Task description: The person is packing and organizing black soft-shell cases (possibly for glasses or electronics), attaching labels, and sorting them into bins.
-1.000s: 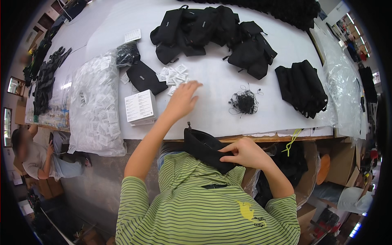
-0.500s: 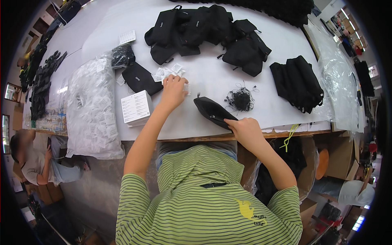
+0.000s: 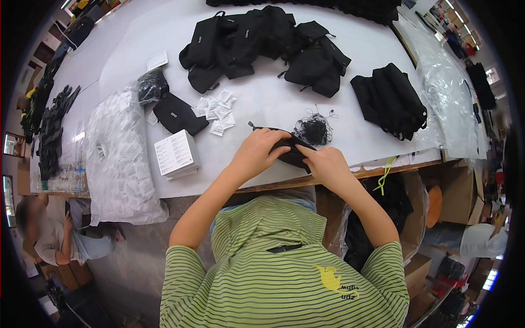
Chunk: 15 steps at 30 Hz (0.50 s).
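A small black pouch [image 3: 294, 157] lies slantwise at the table's near edge, in front of me. My left hand [image 3: 257, 152] is curled over its left part, fingers and thumb at the opening; whether a packet is under those fingers is hidden. With thumb and fingers, my right hand [image 3: 329, 165] pinches the pouch's right end. Several small white packets [image 3: 220, 109] are scattered to the left, beyond my left hand. Just past the pouch sits a tangle of thin black cords [image 3: 313, 130].
A stack of white printed cards [image 3: 176, 154] stands left, beside a black pouch [image 3: 179, 113] and a big clear bag of packets [image 3: 121, 158]. Black bags [image 3: 246, 44] are heaped at the back; folded black pieces [image 3: 389, 101] lie right. A seated person [image 3: 52, 229] is at far left.
My left hand has moved from the white packets rightward to the pouch, whose opening it now touches. The right hand keeps its hold. The view has shifted slightly.
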{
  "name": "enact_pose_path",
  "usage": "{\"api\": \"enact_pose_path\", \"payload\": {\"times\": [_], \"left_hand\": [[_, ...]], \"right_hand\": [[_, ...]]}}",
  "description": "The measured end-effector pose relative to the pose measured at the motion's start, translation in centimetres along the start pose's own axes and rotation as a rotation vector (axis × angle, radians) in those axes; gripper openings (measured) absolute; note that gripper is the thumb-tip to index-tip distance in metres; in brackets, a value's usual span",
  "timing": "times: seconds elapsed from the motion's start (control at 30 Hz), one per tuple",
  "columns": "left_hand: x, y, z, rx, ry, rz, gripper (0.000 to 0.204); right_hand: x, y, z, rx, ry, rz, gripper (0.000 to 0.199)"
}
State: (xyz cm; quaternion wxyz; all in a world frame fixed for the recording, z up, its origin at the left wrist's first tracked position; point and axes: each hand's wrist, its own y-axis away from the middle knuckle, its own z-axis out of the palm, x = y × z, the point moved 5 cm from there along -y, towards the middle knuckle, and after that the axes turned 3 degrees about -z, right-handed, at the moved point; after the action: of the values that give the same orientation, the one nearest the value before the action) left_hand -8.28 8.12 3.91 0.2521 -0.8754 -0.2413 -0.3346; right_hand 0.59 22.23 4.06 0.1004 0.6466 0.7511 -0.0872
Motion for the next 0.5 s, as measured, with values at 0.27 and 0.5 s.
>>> {"api": "enact_pose_path", "payload": {"times": [0.27,0.5], "left_hand": [[-0.4,0.0,1.5,-0.065,-0.170,0.155,0.022],[0.4,-0.7,2.2,-0.001,-0.265,0.112,0.022]], "right_hand": [[1.5,1.2,-1.3,0.150,-0.102,0.125,0.049],[3.4,1.9,-1.1,0.205,-0.355,0.192,0.029]]}}
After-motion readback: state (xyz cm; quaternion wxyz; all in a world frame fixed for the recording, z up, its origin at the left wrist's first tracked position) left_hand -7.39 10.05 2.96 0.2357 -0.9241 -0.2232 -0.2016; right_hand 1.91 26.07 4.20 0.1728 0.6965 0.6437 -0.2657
